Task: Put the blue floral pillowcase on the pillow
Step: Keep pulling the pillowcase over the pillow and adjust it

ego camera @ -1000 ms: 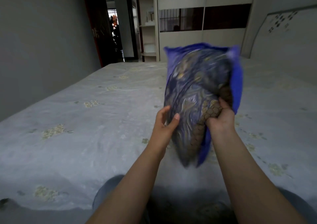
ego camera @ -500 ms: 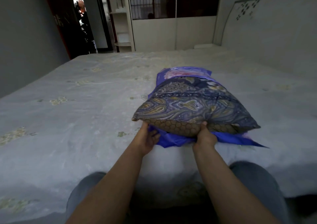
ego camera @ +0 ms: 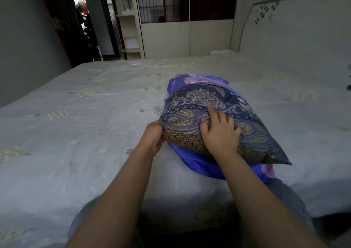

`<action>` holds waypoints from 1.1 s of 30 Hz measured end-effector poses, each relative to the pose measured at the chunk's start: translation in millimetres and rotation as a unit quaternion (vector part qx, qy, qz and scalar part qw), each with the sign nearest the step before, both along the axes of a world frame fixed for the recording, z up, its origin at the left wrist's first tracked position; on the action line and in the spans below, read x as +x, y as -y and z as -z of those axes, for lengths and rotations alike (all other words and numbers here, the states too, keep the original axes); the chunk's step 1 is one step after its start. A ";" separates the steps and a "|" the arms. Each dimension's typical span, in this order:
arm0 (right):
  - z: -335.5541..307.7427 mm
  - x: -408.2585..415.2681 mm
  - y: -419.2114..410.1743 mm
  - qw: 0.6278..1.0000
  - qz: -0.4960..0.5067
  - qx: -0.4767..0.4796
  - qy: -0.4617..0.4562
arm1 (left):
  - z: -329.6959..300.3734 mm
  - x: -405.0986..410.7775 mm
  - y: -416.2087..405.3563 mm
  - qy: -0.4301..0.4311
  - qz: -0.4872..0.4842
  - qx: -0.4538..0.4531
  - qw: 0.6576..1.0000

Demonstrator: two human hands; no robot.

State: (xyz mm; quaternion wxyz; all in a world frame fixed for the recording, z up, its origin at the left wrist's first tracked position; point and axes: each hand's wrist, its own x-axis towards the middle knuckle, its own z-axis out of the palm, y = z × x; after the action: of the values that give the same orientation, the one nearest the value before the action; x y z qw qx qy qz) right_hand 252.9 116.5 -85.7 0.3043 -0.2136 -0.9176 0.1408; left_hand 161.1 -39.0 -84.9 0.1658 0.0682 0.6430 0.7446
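The right hand (ego camera: 220,133) has come up off the near edge and now lies on top of the pillow (ego camera: 218,118), fingers spread and slightly bent, pressing into the paisley fabric. The left hand (ego camera: 154,136) is at the pillow's near left corner, as half a second ago, fingers curled around it in a grip. The pillow lies flat on the bed (ego camera: 85,133), slanting away to the right. The pillowcase (ego camera: 197,80), blue with pink flowers, covers only the far end; more of it shows bunched under the near edge and trailing out by the right corner. Most of the pillow lies bare. Beyond the bed stand a wardrobe (ego camera: 188,36) and a headboard (ego camera: 296,34).
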 end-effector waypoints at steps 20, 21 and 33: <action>-45.4 -86.3 8.0 0.979 -0.002 0.164 0.124 | 8.8 -1.9 -1.9 -0.337 0.010 -0.463 0.819; -42.5 -90.2 0.4 0.982 -0.007 0.153 0.107 | 13.5 7.4 -9.3 -0.359 -0.024 -0.475 0.803; -14.2 -21.7 9.1 0.950 -0.283 -0.051 0.118 | 34.6 -18.4 -4.8 -0.404 -0.102 -0.383 0.825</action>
State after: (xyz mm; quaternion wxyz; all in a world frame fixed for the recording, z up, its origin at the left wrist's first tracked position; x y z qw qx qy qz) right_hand 231.2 107.5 -71.5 0.1303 0.0245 -0.9613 0.2416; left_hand 142.7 -34.2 -119.6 -0.1730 0.2280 0.8891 0.3572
